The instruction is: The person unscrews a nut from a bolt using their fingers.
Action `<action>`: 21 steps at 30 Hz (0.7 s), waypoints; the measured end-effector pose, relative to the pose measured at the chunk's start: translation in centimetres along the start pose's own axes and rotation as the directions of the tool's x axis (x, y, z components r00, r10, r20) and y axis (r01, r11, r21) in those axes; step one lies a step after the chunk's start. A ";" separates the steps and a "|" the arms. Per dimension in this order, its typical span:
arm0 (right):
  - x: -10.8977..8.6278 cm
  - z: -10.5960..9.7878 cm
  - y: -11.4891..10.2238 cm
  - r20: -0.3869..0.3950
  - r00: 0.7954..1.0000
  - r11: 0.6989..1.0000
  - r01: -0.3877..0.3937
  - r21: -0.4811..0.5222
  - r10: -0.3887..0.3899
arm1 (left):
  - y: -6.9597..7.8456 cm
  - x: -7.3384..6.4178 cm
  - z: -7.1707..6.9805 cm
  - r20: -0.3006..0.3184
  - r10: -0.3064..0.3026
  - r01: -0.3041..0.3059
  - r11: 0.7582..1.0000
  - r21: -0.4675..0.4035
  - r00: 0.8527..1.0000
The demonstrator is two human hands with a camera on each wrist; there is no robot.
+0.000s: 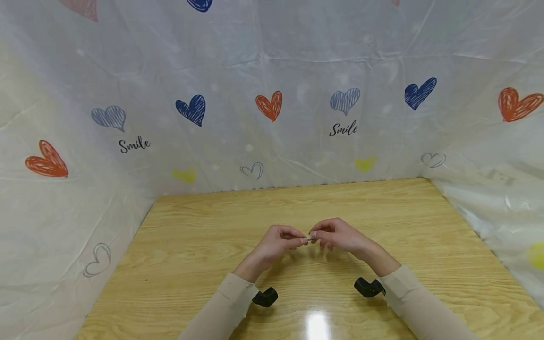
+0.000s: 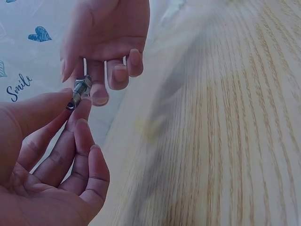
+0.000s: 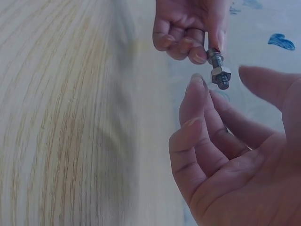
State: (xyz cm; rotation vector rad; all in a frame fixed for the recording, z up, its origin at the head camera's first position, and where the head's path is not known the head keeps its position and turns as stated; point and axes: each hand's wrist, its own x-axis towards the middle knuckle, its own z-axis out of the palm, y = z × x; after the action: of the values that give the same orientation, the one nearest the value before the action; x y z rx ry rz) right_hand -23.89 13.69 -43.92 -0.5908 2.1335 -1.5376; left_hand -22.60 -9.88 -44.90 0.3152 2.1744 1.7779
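Between thumb and forefinger, my left hand [image 1: 276, 244] pinches a small metal bolt [image 3: 217, 60] by its head end. The head has a recess, seen in the left wrist view. A hex nut [image 3: 220, 75] sits on the bolt's thread, close to the free end, and a bit of thread sticks out past it. My right hand [image 1: 343, 236] is at that free end. In the right wrist view its thumb and forefinger stand apart on either side of the nut, with a gap to it, and the other fingers are loosely bent.
Both hands are above a wooden table [image 1: 204, 245]. A white sheet [image 1: 297, 47] printed with hearts and "Smile" hangs behind the table and along its sides. A black wrist-camera mount [image 1: 265, 297] juts from the left sleeve, another black mount [image 1: 368, 287] from the right.
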 end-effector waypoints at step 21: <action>-0.1 0.1 -0.3 0.001 0.998 0.998 0.063 -0.007 -0.063 | -0.1 0.0 -0.2 0.010 0.026 -0.026 0.999 -0.027 1.000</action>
State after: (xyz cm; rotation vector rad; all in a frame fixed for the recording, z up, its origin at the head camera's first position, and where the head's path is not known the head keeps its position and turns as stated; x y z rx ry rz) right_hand -23.75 13.63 -43.67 -0.6676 2.1395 -1.5632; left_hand -22.69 -10.11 -44.91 0.3469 2.1475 1.8133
